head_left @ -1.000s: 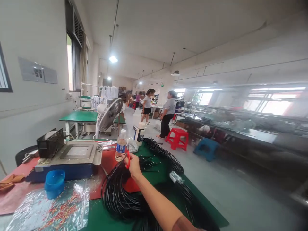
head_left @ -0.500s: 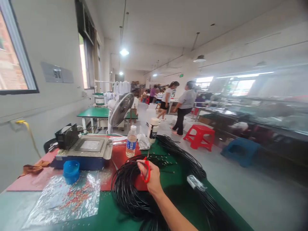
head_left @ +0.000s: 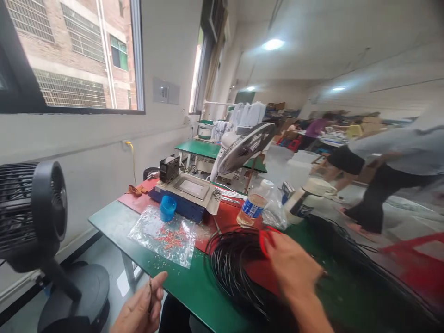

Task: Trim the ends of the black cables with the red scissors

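Note:
My right hand is closed around red-handled scissors and hovers over a big coil of thin black cable on the green table. At the bottom edge, below the table's near edge, my left hand pinches a short thin dark piece, probably a bit of cable, between its fingers. A clear plastic bag with small red parts lies flat on the table between the two hands.
A blue-based machine with a grey top plate, a blue cup, a drink bottle and a white fan stand at the back. A black floor fan is at left. People blur past at right.
The view has swung left and down. My right hand with the scissors has come nearer over the coil. My left hand and the black floor fan have come into view.

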`<state>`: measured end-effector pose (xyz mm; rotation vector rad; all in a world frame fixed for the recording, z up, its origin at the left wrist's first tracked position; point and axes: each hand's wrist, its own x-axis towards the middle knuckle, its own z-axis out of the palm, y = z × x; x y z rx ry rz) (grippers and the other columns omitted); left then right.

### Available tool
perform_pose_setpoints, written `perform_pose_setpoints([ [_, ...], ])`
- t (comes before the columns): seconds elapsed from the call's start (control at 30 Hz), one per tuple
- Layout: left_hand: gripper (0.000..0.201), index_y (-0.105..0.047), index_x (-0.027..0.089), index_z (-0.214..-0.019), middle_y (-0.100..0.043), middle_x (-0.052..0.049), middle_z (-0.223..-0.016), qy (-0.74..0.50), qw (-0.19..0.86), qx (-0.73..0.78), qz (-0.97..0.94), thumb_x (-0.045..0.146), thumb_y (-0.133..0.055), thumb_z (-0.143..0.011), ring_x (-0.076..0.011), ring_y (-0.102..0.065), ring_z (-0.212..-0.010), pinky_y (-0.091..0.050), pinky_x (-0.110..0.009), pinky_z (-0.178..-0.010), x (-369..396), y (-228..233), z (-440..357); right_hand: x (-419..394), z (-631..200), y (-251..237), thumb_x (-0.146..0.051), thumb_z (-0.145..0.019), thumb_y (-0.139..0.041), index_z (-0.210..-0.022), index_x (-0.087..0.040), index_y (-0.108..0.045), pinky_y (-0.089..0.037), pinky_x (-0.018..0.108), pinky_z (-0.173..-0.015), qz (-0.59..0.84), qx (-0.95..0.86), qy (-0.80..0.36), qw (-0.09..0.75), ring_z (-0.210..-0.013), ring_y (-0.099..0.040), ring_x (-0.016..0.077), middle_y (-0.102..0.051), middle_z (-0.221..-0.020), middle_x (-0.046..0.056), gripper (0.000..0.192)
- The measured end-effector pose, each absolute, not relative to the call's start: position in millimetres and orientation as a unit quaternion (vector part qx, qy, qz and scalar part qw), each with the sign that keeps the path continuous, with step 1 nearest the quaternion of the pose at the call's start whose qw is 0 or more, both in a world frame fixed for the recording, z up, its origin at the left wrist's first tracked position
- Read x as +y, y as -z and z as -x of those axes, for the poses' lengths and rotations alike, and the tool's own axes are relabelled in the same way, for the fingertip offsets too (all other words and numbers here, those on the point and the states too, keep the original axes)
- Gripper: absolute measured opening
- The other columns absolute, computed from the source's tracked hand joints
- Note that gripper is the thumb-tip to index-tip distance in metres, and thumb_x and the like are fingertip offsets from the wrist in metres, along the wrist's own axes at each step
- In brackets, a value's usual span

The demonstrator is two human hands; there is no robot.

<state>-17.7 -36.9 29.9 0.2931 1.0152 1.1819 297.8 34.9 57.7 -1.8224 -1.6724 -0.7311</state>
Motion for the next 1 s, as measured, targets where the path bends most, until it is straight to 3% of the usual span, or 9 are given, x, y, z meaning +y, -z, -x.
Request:
perform_pose_setpoints([
  [0.07, 0.044, -0.075, 0.019, -0.085, -0.055, 0.0, -0.057, -0.555, 0.683, 0.455, -0.137, 0.042, -0.08, -0.047, -0.0013, -0.037, -0.043, -0.027, -0.013, -0.037, -37, -22, 17, 35, -315, -68, -0.035, -0.084, -0.043, -0.064, -0.017, -0.061, -0.022, 0.025, -0.043, 0.754, -0.563, 0.234, 0.246, -0.049, -0.048, 0.0153, -0.061, -0.064, 0.006, 0.032],
  [0.13, 0.041, -0.075, 0.018, -0.081, -0.049, 0.003, -0.05, -0.576, 0.663, 0.456, -0.142, 0.039, -0.081, -0.047, -0.0012, -0.036, -0.041, -0.021, -0.013, -0.036, -35, -15, 15, 31, -308, -76, -0.043, -0.081, -0.046, -0.068, -0.018, -0.064, -0.026, 0.024, -0.044, 0.756, -0.575, 0.144, 0.279, -0.051, -0.049, 0.0159, -0.062, -0.065, 0.006, 0.033],
  [0.27, 0.035, -0.073, 0.018, -0.077, -0.051, 0.003, -0.048, -0.577, 0.66, 0.46, -0.143, 0.035, -0.081, -0.047, -0.0038, -0.041, -0.041, -0.023, -0.016, -0.038, -33, -9, 14, 22, -237, -77, -0.047, -0.079, -0.051, -0.08, -0.017, -0.068, -0.038, 0.023, -0.057, 0.56, -0.726, -0.203, 0.345, -0.064, -0.055, 0.016, -0.062, -0.069, 0.004, 0.035],
  [0.4, 0.034, -0.071, 0.015, -0.075, -0.057, 0.001, -0.051, -0.542, 0.684, 0.466, -0.147, 0.035, -0.081, -0.048, -0.0038, -0.042, -0.04, -0.023, -0.017, -0.039, -38, -15, 17, 28, -162, -57, -0.049, -0.07, -0.062, -0.077, -0.014, -0.07, -0.03, 0.021, -0.051, 0.411, -0.751, -0.4, 0.328, -0.053, -0.041, 0.0103, -0.048, -0.054, -0.003, 0.036],
  [0.5, 0.034, -0.07, 0.014, -0.072, -0.055, 0.002, -0.049, -0.54, 0.678, 0.476, -0.148, 0.036, -0.081, -0.048, -0.001, -0.037, -0.039, -0.02, -0.016, -0.041, -41, -19, 16, 33, -135, -41, -0.045, -0.068, -0.067, -0.081, -0.014, -0.071, -0.025, 0.02, -0.049, 0.354, -0.73, -0.491, 0.316, -0.051, -0.032, 0.0075, -0.042, -0.054, -0.005, 0.034],
  [0.63, 0.036, -0.066, 0.013, -0.064, -0.051, 0.004, -0.045, -0.552, 0.65, 0.497, -0.159, 0.041, -0.08, -0.048, -0.0008, -0.032, -0.037, -0.016, -0.017, -0.042, -39, -12, 12, 35, -124, -26, -0.036, -0.069, -0.066, -0.067, -0.012, -0.067, -0.027, 0.02, -0.048, 0.323, -0.678, -0.579, 0.316, -0.05, -0.036, 0.0067, -0.045, -0.052, -0.004, 0.023],
  [0.8, 0.035, -0.064, 0.011, -0.058, -0.045, 0.005, -0.044, -0.561, 0.588, 0.51, -0.281, 0.043, -0.076, -0.053, -0.0009, -0.025, -0.037, -0.008, -0.023, -0.043, -29, 5, 9, 33, -117, -8, -0.036, -0.062, -0.067, -0.06, -0.013, -0.056, -0.022, 0.018, -0.036, 0.35, -0.464, -0.75, 0.314, -0.034, -0.031, 0.0048, -0.04, -0.04, -0.007, 0.025],
  [1.0, 0.035, -0.065, 0.011, -0.065, -0.041, 0.007, -0.042, -0.558, 0.61, 0.512, -0.232, 0.044, -0.074, -0.055, -0.0007, -0.021, -0.037, -0.007, -0.023, -0.043, -19, 13, 6, 39, -124, -3, -0.048, -0.064, -0.068, -0.069, -0.011, -0.059, -0.024, 0.017, -0.037, 0.321, -0.439, -0.776, 0.318, -0.037, -0.034, 0.004, -0.044, -0.046, -0.006, 0.038],
])
